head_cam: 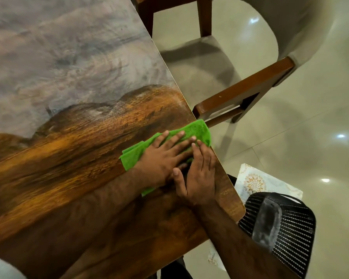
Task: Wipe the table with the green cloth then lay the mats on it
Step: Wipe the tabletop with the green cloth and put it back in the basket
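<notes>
**Presently on the table: green cloth under both hands**

- Table: wood-grain top, dark brown at the near end, greyish haze across the far part.
- Green cloth: folded, flat on the table at its right edge, one corner reaching just past that edge.
- Left hand: laid flat on the cloth, fingers straight and spread, pressing down, gripping nothing.
- Right hand: flat beside the left, nearer the table's right edge. Fingers straight with tips on the cloth, thumb across the left hand's side, nothing gripped.
- Patterned mat: off the table, just beyond its near right corner. Floral medallion showing, partly hidden behind a black mesh chair back.
- Wooden chair: grey upholstered seat, drawn close to the table's right edge, farther along than the cloth.
</notes>
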Tool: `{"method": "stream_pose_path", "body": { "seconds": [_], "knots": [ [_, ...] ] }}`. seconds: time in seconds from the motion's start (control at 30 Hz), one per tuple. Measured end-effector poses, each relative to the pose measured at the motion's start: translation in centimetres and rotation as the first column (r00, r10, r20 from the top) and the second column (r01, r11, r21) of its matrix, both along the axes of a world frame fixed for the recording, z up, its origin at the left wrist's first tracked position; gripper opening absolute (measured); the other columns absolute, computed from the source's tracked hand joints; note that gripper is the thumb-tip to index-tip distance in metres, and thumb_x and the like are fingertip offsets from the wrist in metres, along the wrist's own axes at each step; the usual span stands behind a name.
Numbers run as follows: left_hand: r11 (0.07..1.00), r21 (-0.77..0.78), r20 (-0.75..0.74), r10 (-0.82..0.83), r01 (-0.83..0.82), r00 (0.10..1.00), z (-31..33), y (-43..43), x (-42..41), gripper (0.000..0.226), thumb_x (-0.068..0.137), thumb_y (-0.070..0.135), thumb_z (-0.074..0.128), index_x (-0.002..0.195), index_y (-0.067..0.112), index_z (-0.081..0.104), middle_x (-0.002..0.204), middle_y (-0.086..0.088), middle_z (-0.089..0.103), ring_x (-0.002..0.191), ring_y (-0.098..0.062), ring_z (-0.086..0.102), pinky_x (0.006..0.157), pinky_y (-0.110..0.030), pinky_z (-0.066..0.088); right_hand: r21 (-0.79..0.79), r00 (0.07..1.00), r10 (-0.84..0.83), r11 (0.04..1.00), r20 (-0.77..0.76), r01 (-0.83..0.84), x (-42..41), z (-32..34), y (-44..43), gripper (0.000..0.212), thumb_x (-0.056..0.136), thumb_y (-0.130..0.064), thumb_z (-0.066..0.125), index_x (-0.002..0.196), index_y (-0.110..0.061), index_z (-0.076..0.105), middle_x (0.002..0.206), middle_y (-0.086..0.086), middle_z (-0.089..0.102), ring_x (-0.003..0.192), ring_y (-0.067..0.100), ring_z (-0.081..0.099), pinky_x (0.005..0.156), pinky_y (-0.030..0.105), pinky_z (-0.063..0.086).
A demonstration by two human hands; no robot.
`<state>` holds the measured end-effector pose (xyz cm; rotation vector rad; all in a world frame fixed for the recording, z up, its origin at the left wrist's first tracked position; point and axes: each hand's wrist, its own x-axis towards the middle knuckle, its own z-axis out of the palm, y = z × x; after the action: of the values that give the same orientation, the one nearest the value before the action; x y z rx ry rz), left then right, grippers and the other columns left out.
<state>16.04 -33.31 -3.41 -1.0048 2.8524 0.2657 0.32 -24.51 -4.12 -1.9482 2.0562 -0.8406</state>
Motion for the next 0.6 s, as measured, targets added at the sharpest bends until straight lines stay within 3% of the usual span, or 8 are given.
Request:
{"method": "stream_pose_path", "body": {
  "seconds": [0.13, 0.23, 0.33, 0.4, 0.5, 0.6],
  "knots": [
    [0.973, -0.051, -0.050, 0.221, -0.223, 0.974, 0.1, -3.0, -2.0, 0.063, 0.116, 0.057, 0.020, 0.176, 0.038, 0.014, 0.185, 0.005, 0.008, 0.171, -0.029, 0.008, 0.134, -0.061, 0.013, 0.011, 1.000, -0.016, 1.000, -0.007, 0.016, 0.1, 0.0, 0.1, 0.090, 0.110, -0.066, 0.035, 0.159, 0.008, 0.045, 0.170, 0.028, 0.039, 0.162, 0.042, 0.034, 0.135, 0.052, 0.023],
    [0.955, -0.038, -0.074, 0.290, -0.293, 0.954, 0.0, -2.7, -3.5, 0.063, 0.116, 0.054, 0.020, 0.176, 0.036, 0.015, 0.185, 0.004, 0.010, 0.171, -0.029, 0.008, 0.134, -0.061, 0.013, 0.031, 0.996, -0.074, 0.997, 0.046, 0.073, 0.1, 0.0, 0.0, 0.092, 0.110, -0.067, 0.034, 0.163, 0.008, 0.040, 0.172, 0.026, 0.035, 0.163, 0.039, 0.032, 0.136, 0.048, 0.021],
    [0.952, 0.148, -0.277, 0.302, -0.269, 0.912, 1.3, -1.9, -2.2, 0.066, 0.117, 0.042, 0.029, 0.177, 0.025, 0.009, 0.185, 0.002, 0.008, 0.172, -0.024, 0.004, 0.136, -0.059, 0.010, 0.016, 0.987, -0.120, 0.993, 0.106, 0.119, 0.2, 0.3, -0.1, 0.090, 0.111, -0.065, 0.033, 0.163, 0.008, 0.039, 0.173, 0.025, 0.035, 0.162, 0.038, 0.033, 0.135, 0.048, 0.022],
    [0.888, 0.237, -0.365, 0.457, -0.393, 0.811, 2.3, -1.2, 1.0, 0.068, 0.117, 0.036, 0.034, 0.177, 0.017, 0.008, 0.185, -0.002, 0.005, 0.172, -0.022, 0.000, 0.137, -0.058, 0.007, 0.041, 0.982, -0.149, 0.989, 0.115, 0.145, 0.2, 0.6, -0.6, 0.088, 0.111, -0.064, 0.035, 0.164, 0.006, 0.038, 0.173, 0.023, 0.034, 0.163, 0.037, 0.031, 0.136, 0.048, 0.019],
    [0.690, 0.131, -0.245, 0.718, -0.712, 0.651, 2.3, 1.5, 8.7, 0.070, 0.115, 0.048, 0.029, 0.176, 0.018, 0.015, 0.185, -0.004, 0.012, 0.171, -0.024, 0.005, 0.136, -0.060, 0.007, 0.145, 0.984, -0.179, 0.973, -0.015, 0.179, 0.9, 1.5, -2.8, 0.091, 0.106, -0.064, 0.048, 0.167, 0.001, 0.033, 0.176, 0.023, 0.027, 0.164, 0.039, 0.025, 0.136, 0.050, 0.018],
    [0.586, 0.039, -0.086, 0.809, -0.809, 0.582, 1.4, 4.0, 14.6, 0.073, 0.112, 0.058, 0.025, 0.176, 0.023, 0.019, 0.185, -0.002, 0.012, 0.171, -0.032, 0.007, 0.135, -0.065, 0.008, 0.270, 0.980, -0.131, 0.948, -0.152, 0.169, 3.0, 1.7, -6.4, 0.104, 0.102, -0.076, 0.044, 0.173, -0.003, 0.022, 0.181, 0.027, 0.010, 0.168, 0.043, 0.011, 0.135, 0.057, 0.019]
  ]
}}
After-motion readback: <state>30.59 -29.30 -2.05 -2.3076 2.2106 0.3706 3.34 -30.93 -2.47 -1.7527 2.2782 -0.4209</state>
